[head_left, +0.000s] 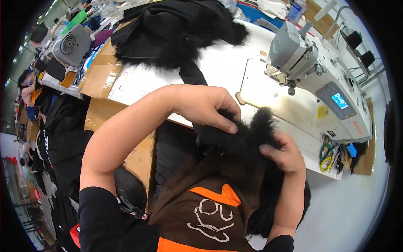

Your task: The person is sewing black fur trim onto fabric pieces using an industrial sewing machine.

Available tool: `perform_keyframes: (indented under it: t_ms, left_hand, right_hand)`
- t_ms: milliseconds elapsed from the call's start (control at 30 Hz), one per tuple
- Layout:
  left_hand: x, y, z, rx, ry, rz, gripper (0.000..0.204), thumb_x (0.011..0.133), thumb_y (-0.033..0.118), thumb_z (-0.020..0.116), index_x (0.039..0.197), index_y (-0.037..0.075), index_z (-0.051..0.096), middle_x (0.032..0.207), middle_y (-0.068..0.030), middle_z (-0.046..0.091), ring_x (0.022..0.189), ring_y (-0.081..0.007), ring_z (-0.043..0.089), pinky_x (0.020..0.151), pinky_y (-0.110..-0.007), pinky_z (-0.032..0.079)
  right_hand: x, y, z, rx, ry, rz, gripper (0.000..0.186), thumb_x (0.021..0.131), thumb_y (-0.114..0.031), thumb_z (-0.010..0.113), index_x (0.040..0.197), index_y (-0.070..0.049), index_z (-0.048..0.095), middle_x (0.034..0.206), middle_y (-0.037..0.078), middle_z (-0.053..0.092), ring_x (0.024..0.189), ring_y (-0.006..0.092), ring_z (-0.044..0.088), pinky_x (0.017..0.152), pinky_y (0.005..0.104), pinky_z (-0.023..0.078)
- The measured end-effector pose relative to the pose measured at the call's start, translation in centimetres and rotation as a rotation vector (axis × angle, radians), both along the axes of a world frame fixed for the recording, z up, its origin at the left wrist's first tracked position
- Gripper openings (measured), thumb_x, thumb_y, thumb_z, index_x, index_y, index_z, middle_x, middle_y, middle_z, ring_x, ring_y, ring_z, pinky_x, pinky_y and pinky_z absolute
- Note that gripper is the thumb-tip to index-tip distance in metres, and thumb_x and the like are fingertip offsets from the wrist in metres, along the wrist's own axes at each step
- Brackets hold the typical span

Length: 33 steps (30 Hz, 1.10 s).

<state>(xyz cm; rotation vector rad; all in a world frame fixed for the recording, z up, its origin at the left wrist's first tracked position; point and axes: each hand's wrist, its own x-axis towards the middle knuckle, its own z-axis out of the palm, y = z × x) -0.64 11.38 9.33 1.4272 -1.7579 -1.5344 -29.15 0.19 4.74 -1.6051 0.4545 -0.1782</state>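
A black garment with fluffy fur trim point(247, 136) hangs at the front edge of the white sewing table, held up between both hands. My left hand point(205, 110) is closed on the fur from above, thumb pressed against it. On its right side my right hand point(285, 153) pinches the trim between thumb and bent fingers. Part of the garment drapes down over my lap, beside the brown and orange apron point(210, 210). How far the fingertips reach into the fur is hidden.
A white sewing machine point(323, 80) with a lit screen stands at the right of the table point(222, 63). Yellow and green-handled scissors point(325, 157) lie below it. More black fur-trimmed garments point(176, 31) are piled at the back. Cardboard point(98, 80) lines the left edge.
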Motion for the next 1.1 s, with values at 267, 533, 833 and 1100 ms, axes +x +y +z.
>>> perform_keyframes:
  t_ms: [267,533,833,1100]
  left_hand:
    - [-1.8,-1.5,-1.3,-0.175,-0.107,-0.11,0.026,0.096,0.016,0.07,0.111,-0.005,0.071,0.087,-0.0121,0.074,0.075,-0.0155,0.062,0.069,-0.031,0.052]
    - [-2.6,-1.0,-0.6,0.004,-0.021,0.106,0.037,0.098,0.033,0.073,0.112,-0.001,0.073,0.086,-0.0015,0.071,0.078,-0.0095,0.06,0.07,-0.029,0.051]
    - [-3.6,1.6,-3.0,0.058,0.387,0.647,0.032,0.092,0.017,0.067,0.116,-0.005,0.066,0.081,-0.0036,0.065,0.065,-0.0058,0.055,0.054,-0.023,0.042]
    - [-2.6,1.7,-4.8,0.117,0.769,0.967,0.029,0.096,0.008,0.061,0.123,-0.002,0.063,0.099,-0.0072,0.07,0.079,-0.0125,0.068,0.065,-0.026,0.055]
  right_hand:
    - [2.8,0.1,2.0,-0.623,-0.067,0.281,0.02,0.088,-0.016,0.08,0.099,-0.001,0.073,0.091,0.014,0.069,0.081,0.0314,0.063,0.078,0.0361,0.051]
    - [3.1,1.7,2.0,-0.546,-0.093,0.138,0.017,0.086,-0.007,0.08,0.096,0.002,0.07,0.087,0.016,0.069,0.082,0.0323,0.066,0.074,0.0383,0.051]
    - [2.7,5.0,1.1,-0.996,-0.181,-0.1,0.022,0.079,0.002,0.081,0.098,0.001,0.069,0.114,0.019,0.065,0.101,0.0393,0.066,0.085,0.0435,0.054]
    - [3.9,5.5,-3.1,-1.353,-0.304,-0.212,0.013,0.074,0.004,0.071,0.086,0.003,0.068,0.115,0.016,0.066,0.114,0.0363,0.065,0.094,0.0449,0.058]
